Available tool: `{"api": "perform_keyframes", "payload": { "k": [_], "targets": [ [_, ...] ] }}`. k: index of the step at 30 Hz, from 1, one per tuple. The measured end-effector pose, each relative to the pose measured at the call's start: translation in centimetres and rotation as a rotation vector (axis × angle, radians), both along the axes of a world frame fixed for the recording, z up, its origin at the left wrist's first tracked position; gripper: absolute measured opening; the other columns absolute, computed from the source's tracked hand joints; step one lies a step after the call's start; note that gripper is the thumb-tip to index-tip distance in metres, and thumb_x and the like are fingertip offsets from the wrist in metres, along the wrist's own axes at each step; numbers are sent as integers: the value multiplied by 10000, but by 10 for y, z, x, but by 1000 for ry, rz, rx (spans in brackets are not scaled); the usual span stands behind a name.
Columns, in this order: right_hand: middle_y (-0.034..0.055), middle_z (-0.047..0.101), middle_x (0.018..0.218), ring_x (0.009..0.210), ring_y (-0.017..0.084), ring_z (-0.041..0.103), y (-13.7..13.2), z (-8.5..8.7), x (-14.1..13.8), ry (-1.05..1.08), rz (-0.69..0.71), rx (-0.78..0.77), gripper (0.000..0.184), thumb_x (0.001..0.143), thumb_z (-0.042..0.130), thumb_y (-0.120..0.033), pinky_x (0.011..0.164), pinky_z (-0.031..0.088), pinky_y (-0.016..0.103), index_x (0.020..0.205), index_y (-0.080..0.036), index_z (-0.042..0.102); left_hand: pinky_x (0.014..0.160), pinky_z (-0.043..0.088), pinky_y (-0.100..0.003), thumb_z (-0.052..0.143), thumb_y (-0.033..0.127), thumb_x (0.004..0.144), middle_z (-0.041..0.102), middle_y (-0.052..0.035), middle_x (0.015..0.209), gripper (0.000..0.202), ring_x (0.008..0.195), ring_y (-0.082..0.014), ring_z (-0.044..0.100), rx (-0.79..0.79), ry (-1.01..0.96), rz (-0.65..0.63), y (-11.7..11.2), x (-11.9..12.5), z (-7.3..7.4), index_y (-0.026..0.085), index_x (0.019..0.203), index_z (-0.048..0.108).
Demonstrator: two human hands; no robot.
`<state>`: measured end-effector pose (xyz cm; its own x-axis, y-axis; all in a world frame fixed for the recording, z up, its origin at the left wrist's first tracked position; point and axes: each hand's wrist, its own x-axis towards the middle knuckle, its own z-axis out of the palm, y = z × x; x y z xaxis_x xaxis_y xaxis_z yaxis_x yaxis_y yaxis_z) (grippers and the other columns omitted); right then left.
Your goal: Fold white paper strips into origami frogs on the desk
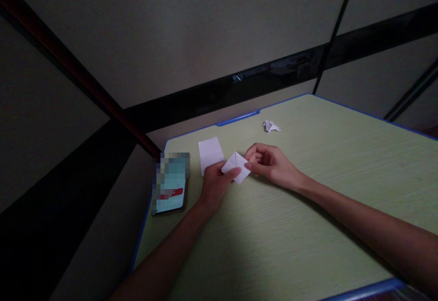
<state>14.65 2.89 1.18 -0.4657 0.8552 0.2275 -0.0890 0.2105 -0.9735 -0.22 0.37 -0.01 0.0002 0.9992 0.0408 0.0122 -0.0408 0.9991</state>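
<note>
Between my hands is a small white folded paper [236,166], shaped like a diamond with crease lines on its face. My left hand [215,183] grips its left side, the thumb flat on top and the fingers underneath. At the right corner, my right hand [268,164] pinches the paper between thumb and curled fingers. Just behind my left hand lies a flat white sheet of paper [209,150], its near edge partly covered by the hand. Farther back sits a small folded paper figure [271,127].
A phone [173,182] with a lit, partly blurred screen lies at the left edge of the light green table [328,155]. The table has blue edging [239,118]. Behind it stand grey panels [212,36] with a glossy black band [273,72].
</note>
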Motion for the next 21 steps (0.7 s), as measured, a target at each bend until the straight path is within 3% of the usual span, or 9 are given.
{"api": "perform_keyframes", "payload": {
  "k": [5,10,18,21],
  "targets": [
    [-60,445,545,473,58,423,-2,-2,-1,40,72,13,200,670,535,-105,452,327,197,813,-159,407,533,351,-214,630,254,586,573,14,565,174,516,-84,464,-29,-141,7,3,-1,-7,104,673,618],
    [-22,459,704,552,66,431,-3,-2,0,2,-18,171,285,656,544,-84,495,347,207,904,-159,423,534,363,-209,641,240,573,604,2,555,176,524,-91,488,-24,-64,27,0,2,2,88,662,636],
    [-41,428,607,503,62,396,0,-1,1,-48,-77,145,199,641,551,-94,448,316,197,808,-145,457,503,381,-209,636,248,566,625,-7,567,216,500,-94,503,-59,-33,26,-4,6,8,82,703,649],
    [-4,467,709,581,76,431,0,0,2,-52,-123,195,147,627,552,-74,504,349,215,735,-141,477,495,388,-201,633,245,570,634,-6,581,203,498,-90,512,-54,-24,19,-4,6,8,89,700,648]
  ]
}}
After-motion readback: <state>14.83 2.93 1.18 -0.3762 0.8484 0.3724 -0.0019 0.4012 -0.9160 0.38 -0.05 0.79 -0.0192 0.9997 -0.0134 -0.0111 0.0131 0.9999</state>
